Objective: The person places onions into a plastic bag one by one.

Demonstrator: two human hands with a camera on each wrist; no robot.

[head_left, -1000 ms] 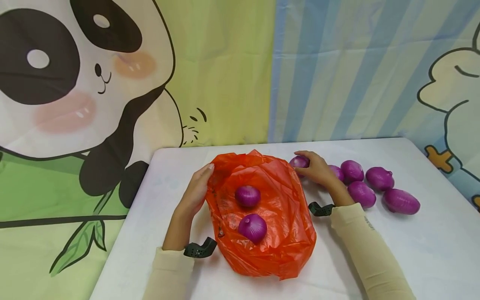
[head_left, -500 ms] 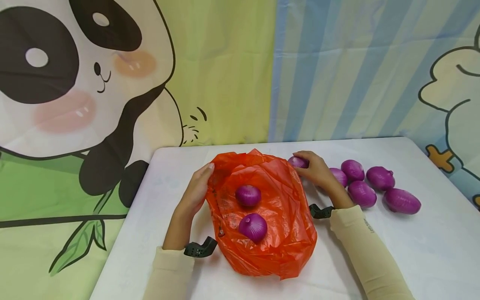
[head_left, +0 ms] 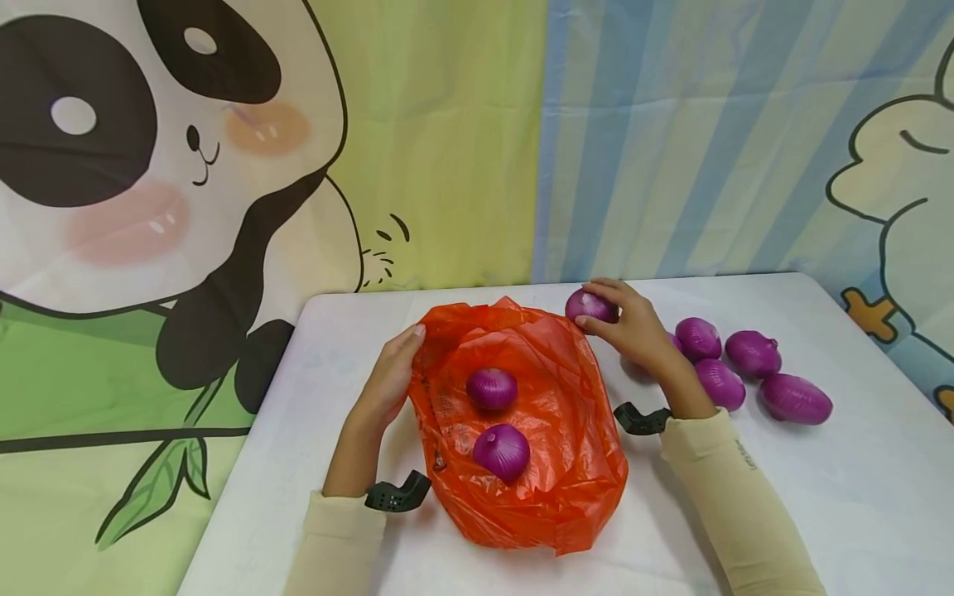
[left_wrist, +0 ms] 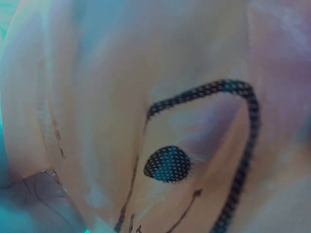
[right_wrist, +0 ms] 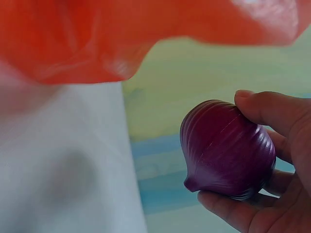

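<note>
A red plastic bag (head_left: 566,397) lies spread on the table, its mouth toward me. Two purple onions rest in it, an upper onion (head_left: 492,389) and a lower onion (head_left: 502,453). My left hand (head_left: 389,372) grips the bag's left rim, thumb at the edge and the other fingers hidden behind it. In the left wrist view, the blurred, printed bag wall fills most of the picture. My right hand (head_left: 629,327) holds another purple onion (right_wrist: 228,150) between thumb and fingers, just beyond the bag's upper right rim.
Several purple onions (head_left: 754,354) are grouped on the white table (head_left: 857,497) to the right, some partly behind my right hand and wrist. A curtain (head_left: 447,149) with a panda print hangs behind the table's far edge.
My right hand has lifted its onion up and slightly left, toward the bag's rim. My left hand, the bag and the two onions inside look unchanged.
</note>
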